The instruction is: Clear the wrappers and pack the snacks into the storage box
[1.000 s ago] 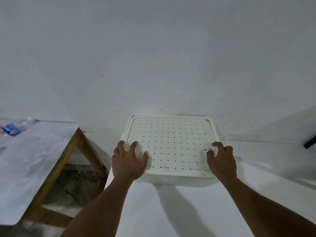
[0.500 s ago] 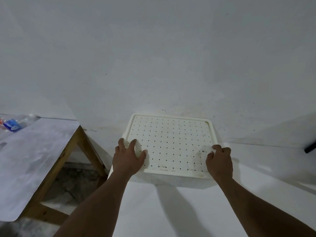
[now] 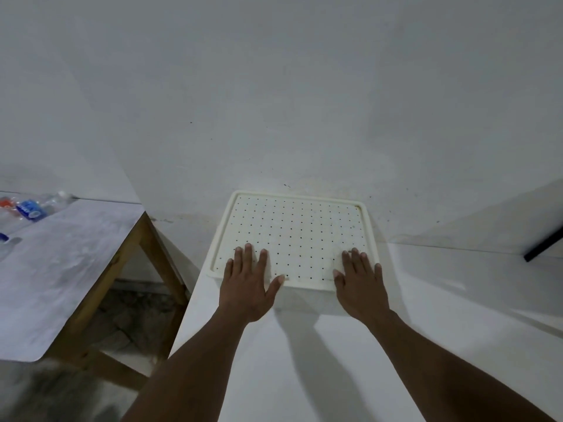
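A cream storage box stands on the white table (image 3: pixel 304 360) against the wall, covered by its lid (image 3: pixel 298 229), which is dotted with small holes. My left hand (image 3: pixel 248 281) lies flat on the lid's near left corner, fingers spread. On the near right corner rests my right hand (image 3: pixel 359 281), flat with its fingers apart. Neither hand holds anything. The box's inside is hidden under the lid. No snacks or wrappers show.
A second table (image 3: pixel 61 263) with a grey top and wooden legs stands to the left, across a gap of stone floor. Plastic bottles (image 3: pixel 33 207) lie at its far end. A dark bar (image 3: pixel 543 243) juts in at the right.
Both hands were curled around the lid's near corners; now they lie flat on top of it with fingers stretched out. The view has shifted slightly.
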The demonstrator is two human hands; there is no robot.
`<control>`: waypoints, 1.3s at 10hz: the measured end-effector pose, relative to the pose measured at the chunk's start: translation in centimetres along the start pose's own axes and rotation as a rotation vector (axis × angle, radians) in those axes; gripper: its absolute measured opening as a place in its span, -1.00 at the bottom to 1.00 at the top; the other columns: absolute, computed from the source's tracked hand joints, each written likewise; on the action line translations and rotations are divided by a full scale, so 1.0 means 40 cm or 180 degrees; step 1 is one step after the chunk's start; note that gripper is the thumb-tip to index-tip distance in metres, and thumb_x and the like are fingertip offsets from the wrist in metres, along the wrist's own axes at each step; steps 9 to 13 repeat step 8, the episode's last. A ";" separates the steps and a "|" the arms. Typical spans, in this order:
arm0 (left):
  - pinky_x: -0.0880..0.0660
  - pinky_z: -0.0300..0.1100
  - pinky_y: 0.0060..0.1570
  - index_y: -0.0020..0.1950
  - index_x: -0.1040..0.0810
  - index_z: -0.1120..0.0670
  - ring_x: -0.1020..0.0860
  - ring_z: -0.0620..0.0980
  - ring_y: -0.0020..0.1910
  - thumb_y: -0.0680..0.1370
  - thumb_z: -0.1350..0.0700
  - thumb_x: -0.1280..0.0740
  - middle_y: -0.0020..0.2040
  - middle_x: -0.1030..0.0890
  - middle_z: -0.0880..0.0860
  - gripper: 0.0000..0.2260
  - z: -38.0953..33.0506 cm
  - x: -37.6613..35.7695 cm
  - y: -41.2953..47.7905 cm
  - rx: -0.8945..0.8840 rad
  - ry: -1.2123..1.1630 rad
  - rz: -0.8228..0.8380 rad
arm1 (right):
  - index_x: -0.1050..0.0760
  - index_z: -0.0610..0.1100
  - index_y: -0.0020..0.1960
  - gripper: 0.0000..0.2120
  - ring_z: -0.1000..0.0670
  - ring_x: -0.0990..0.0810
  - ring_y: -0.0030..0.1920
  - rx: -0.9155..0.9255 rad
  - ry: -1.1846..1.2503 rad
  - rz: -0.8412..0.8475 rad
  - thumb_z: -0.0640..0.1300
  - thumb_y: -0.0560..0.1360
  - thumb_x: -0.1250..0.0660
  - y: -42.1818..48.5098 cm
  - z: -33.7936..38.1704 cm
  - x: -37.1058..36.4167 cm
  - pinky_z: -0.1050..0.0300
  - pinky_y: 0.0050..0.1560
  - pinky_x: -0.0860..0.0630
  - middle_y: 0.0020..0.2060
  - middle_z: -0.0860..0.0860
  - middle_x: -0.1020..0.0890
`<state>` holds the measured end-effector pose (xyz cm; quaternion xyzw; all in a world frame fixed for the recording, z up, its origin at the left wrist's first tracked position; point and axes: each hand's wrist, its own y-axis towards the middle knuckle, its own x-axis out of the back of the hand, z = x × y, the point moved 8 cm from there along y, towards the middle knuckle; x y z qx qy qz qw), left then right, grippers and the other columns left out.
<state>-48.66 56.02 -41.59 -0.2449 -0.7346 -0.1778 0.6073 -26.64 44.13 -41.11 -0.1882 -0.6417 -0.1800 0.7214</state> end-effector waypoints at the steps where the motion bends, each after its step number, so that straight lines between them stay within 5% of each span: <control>1: 0.24 0.10 0.53 0.61 0.20 -0.03 0.26 0.15 0.59 0.54 -0.40 0.17 0.61 0.23 0.14 -0.26 -0.051 -0.013 -0.067 -0.0110 0.0171 0.0072 | -0.05 -0.11 0.58 -0.23 -0.11 0.00 0.59 0.0206 0.0244 0.0164 0.23 0.49 0.34 -0.068 0.021 0.004 -0.11 0.54 0.04 0.60 -0.08 -0.06; 2: 0.11 0.10 0.55 0.61 0.20 -0.02 0.28 0.16 0.58 0.57 -0.37 0.07 0.61 0.23 0.13 -0.26 -0.115 -0.020 -0.125 -0.0168 0.0169 0.0206 | 0.04 -0.11 0.60 -0.36 -0.07 0.10 0.60 0.0487 0.0196 0.0357 0.12 0.61 -0.02 -0.134 0.024 0.002 -0.07 0.56 0.10 0.61 -0.06 0.02; 3: -0.18 0.08 0.49 0.61 0.15 0.03 0.24 0.21 0.58 0.58 -0.29 -0.11 0.61 0.24 0.13 -0.24 -0.188 -0.017 -0.171 -0.0105 0.0127 0.0438 | 0.03 -0.12 0.60 -0.35 -0.03 0.11 0.60 0.0685 0.0284 0.0416 0.02 0.60 -0.13 -0.199 0.005 0.023 0.08 0.54 0.10 0.61 -0.05 0.03; 4: -0.35 0.07 0.38 0.58 -0.11 -0.01 -0.15 0.19 0.56 0.58 -0.22 -0.21 0.62 0.17 0.12 -0.36 -0.268 -0.019 -0.213 0.0084 -0.0004 0.0921 | -0.24 -0.04 0.53 -0.47 0.03 -0.09 0.57 0.0636 0.0360 0.0955 0.07 0.59 -0.15 -0.261 -0.060 0.033 0.19 0.51 -0.03 0.58 0.03 -0.15; 5: -0.27 0.09 0.45 0.57 -0.17 -0.09 -0.26 0.09 0.52 0.54 -0.22 -0.26 0.59 -0.18 0.02 -0.37 -0.377 -0.035 -0.255 0.0118 -0.0099 0.1493 | -0.35 0.05 0.45 -0.49 0.02 -0.39 0.42 0.0332 0.0443 0.1628 0.14 0.52 -0.21 -0.328 -0.191 0.057 0.07 0.42 -0.31 0.43 0.07 -0.41; 6: -0.24 0.15 0.45 0.56 -0.17 -0.13 -0.25 0.08 0.53 0.49 -0.25 -0.31 0.57 -0.24 -0.01 -0.31 -0.528 -0.001 -0.289 0.0040 0.0086 0.1687 | -0.30 0.03 0.48 -0.43 -0.03 -0.38 0.43 0.0321 0.0142 0.1677 0.13 0.51 -0.24 -0.376 -0.333 0.160 0.00 0.42 -0.33 0.46 0.03 -0.38; 8: -0.20 0.18 0.47 0.57 -0.13 -0.14 -0.20 0.10 0.55 0.49 -0.25 -0.32 0.59 -0.20 0.02 -0.29 -0.856 0.308 -0.211 -0.0440 0.0013 0.0822 | -0.18 -0.05 0.55 -0.40 -0.07 -0.21 0.53 0.0429 0.0123 0.0656 0.07 0.57 -0.24 -0.335 -0.545 0.576 0.01 0.50 -0.20 0.55 -0.02 -0.23; 13: -0.20 0.18 0.47 0.57 -0.13 -0.14 -0.20 0.10 0.55 0.49 -0.25 -0.32 0.59 -0.20 0.02 -0.29 -0.856 0.308 -0.211 -0.0440 0.0013 0.0822 | -0.18 -0.05 0.55 -0.40 -0.07 -0.21 0.53 0.0429 0.0123 0.0656 0.07 0.57 -0.24 -0.335 -0.545 0.576 0.01 0.50 -0.20 0.55 -0.02 -0.23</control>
